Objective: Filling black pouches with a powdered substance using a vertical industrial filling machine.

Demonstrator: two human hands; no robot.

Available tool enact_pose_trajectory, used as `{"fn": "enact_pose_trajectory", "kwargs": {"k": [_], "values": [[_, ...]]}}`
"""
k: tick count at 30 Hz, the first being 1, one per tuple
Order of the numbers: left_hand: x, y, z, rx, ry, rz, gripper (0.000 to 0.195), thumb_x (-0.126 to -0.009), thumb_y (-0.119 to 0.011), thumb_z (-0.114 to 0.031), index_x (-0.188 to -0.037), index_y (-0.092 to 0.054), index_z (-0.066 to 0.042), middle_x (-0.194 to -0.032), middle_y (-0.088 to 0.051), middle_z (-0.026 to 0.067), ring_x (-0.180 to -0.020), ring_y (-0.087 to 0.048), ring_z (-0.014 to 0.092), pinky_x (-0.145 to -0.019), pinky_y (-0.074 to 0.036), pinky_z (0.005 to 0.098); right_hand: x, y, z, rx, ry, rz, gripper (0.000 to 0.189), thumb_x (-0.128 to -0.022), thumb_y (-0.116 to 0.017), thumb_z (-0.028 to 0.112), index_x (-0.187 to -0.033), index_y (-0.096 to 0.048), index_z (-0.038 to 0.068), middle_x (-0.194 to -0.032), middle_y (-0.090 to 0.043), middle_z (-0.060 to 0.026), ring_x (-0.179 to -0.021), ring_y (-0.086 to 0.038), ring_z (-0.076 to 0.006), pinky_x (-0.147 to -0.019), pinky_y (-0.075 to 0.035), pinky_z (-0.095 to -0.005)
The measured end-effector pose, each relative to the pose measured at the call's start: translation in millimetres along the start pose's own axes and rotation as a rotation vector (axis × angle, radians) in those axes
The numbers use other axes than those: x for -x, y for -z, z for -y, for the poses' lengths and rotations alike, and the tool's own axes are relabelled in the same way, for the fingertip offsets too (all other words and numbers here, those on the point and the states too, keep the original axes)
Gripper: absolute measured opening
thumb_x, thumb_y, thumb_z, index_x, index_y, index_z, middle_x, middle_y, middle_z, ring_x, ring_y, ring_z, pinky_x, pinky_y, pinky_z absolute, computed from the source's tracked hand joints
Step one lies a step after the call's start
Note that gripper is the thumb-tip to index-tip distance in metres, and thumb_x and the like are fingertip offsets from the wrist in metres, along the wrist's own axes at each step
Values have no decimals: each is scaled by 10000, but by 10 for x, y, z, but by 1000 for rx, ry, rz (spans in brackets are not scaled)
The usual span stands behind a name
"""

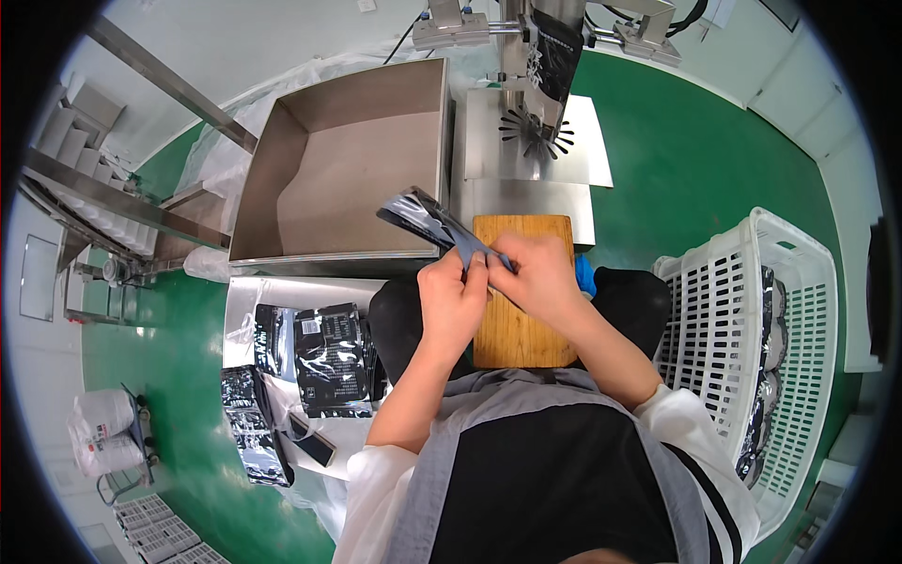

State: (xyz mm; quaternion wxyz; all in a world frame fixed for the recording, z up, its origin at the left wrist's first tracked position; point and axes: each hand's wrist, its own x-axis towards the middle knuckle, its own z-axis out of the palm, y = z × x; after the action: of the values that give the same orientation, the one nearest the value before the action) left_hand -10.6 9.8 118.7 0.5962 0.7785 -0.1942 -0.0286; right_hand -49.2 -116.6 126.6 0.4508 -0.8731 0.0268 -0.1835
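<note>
A black-and-silver plastic pouch (431, 220) is pinched between my two hands, its far end pointing up and left. My left hand (451, 289) grips its near end with the thumb on top. Close beside it, my right hand (539, 271) holds the pouch's edge and is slightly blurred. Both hands are above an upright-grained wooden board (525, 331) between my knees. Beyond them stands a steel filling machine, with another black pouch (553, 56) around its spout (542, 116). I cannot tell whether the held pouch is open at its mouth.
A large steel bin (444, 155) stands ahead on the left. Stacks of black pouches (331, 359) and a phone (313, 444) lie on a side table (338, 282) at my left. On my right is a white plastic crate (796, 395) with filled pouches (771, 352) in it.
</note>
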Motion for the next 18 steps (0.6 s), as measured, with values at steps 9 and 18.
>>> {"fn": "enact_pose_trajectory", "kwargs": {"k": [9,18], "values": [[19,95,57,-29,-110,205,172,-843,-500,-83,-749,-555,51,-548,-513,137,-461,-510,221,-474,-413,313,-55,178,-13,31,158,204,134,-714,-624,97,-662,-549,-2,-487,-443,-98,-422,-450,-191,-419,-343,-296],[179,61,63,-35,-70,113,151,-804,-534,-60,-693,-499,36,-538,-456,149,-457,-437,203,-472,-378,305,-331,256,-430,3,-174,-108,149,-669,-618,118,-696,-576,-23,-579,-562,-157,-485,-538,-238,-493,-427,-363]]}}
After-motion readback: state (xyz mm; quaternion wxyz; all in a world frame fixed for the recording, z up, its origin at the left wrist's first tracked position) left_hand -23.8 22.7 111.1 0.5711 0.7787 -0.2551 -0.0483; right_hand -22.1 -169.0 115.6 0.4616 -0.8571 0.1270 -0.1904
